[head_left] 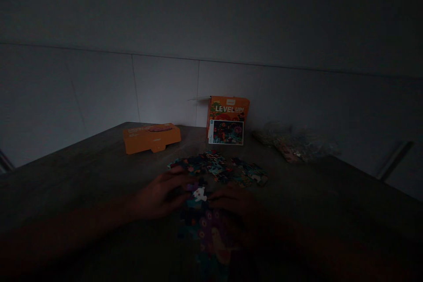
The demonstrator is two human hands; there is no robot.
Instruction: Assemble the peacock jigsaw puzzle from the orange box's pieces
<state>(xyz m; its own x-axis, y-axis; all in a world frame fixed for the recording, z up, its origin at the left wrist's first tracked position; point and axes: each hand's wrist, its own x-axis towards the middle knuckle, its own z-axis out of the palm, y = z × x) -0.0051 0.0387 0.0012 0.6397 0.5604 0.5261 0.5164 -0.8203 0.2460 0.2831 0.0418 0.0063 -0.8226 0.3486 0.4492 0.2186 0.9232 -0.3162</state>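
Note:
The view is very dim. My left hand (161,194) reaches in from the left, fingers stretched out and apart, their tips at the left edge of a small group of jigsaw pieces. A white-patterned jigsaw piece (199,194) lies between my two hands. From the right comes my right hand (234,200), its fingers extended with the tips close to that piece; whether they touch it is too dark to tell. Nearer to me is a joined puzzle section (216,238) with a purple and pink peacock-like figure, partly hidden by my right hand.
Loose jigsaw pieces (214,167) are heaped beyond my hands. Behind them an orange box (228,103) stands upright with a picture card (228,133) leaning on it. An orange box lid (152,137) lies at left, clear plastic bags (297,143) at right. A wall borders the grey table (99,158).

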